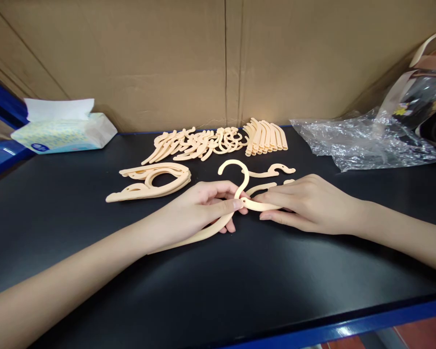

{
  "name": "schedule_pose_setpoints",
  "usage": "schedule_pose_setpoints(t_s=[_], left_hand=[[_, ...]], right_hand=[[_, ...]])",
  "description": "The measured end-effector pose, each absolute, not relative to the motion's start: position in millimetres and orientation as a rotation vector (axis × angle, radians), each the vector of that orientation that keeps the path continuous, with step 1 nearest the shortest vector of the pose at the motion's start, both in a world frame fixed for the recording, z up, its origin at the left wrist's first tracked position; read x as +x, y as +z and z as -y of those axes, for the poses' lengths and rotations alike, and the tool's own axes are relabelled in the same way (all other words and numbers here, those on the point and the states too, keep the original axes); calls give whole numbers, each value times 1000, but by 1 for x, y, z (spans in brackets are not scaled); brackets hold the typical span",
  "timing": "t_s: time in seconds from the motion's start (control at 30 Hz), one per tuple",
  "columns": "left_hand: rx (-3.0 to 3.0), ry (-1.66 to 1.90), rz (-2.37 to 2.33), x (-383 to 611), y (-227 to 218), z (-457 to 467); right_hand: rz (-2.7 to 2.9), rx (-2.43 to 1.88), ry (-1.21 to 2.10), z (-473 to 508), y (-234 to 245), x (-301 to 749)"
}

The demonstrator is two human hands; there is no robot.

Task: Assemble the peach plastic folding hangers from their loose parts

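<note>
A peach plastic folding hanger (240,186) lies on the black table (218,281) between my hands, its hook pointing away from me. My left hand (199,206) is closed on the hanger's left arm, thumb and fingers pinching near the central joint. My right hand (305,203) is closed on the right arm next to the same joint. A separate loose arm piece (276,169) lies just beyond my right hand.
Finished hangers are stacked (152,182) at the left. Rows of loose hooks and arms (203,143) and a bundle of arm pieces (265,135) lie at the back. A tissue pack (63,128) sits far left, crumpled clear plastic (363,138) far right, a cardboard wall (203,58) behind.
</note>
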State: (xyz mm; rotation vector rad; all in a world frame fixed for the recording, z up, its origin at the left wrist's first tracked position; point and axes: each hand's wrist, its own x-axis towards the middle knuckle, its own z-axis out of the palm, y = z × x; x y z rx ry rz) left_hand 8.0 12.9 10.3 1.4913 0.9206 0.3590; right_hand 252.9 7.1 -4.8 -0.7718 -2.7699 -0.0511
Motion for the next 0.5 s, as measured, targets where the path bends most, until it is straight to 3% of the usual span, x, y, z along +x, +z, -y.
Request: schedule_pose_setpoints(t_s=[0.5], left_hand=[[1492,352,-897,8,10,-12]], right_hand=[[2764,-754,-49,-6,-4,252]])
